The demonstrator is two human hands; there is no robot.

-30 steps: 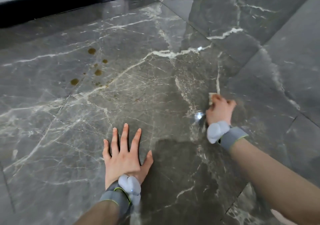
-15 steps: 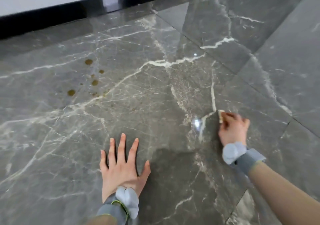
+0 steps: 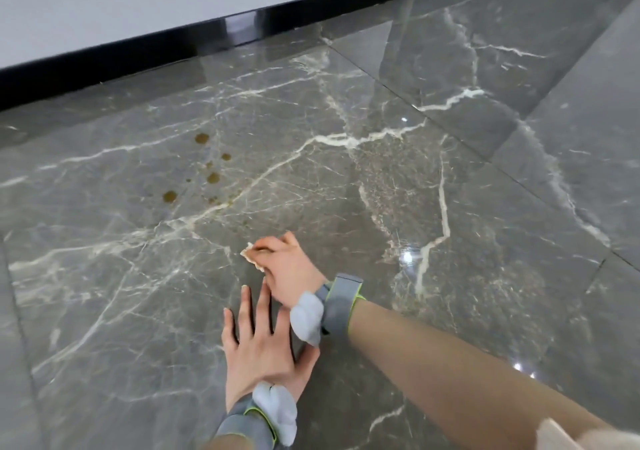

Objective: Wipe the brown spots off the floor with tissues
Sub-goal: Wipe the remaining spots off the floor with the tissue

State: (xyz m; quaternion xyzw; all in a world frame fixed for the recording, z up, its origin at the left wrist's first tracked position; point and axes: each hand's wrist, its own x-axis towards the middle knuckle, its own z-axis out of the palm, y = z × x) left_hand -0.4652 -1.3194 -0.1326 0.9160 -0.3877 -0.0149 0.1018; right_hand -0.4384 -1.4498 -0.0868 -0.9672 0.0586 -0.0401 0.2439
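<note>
Right hand (image 3: 287,266) clamps a small crumpled, seemingly stained white tissue (image 3: 251,257) onto the glossy grey marble floor (image 3: 104,276); left hand (image 3: 258,349) lies flat, fingers spread, bracing just behind. The cluster of small brown spots (image 3: 212,177) sits unwiped ahead-left, so the next wipe calls for a forward reach. No bin or tissue box in view.

We've got a grey floor (image 3: 121,328) veined white, brown spots (image 3: 212,177) on it, a beige-stained tissue (image 3: 250,255), black baseboard (image 3: 104,65), white wall (image 3: 138,6), grey wristbands (image 3: 341,307) edged lime.
</note>
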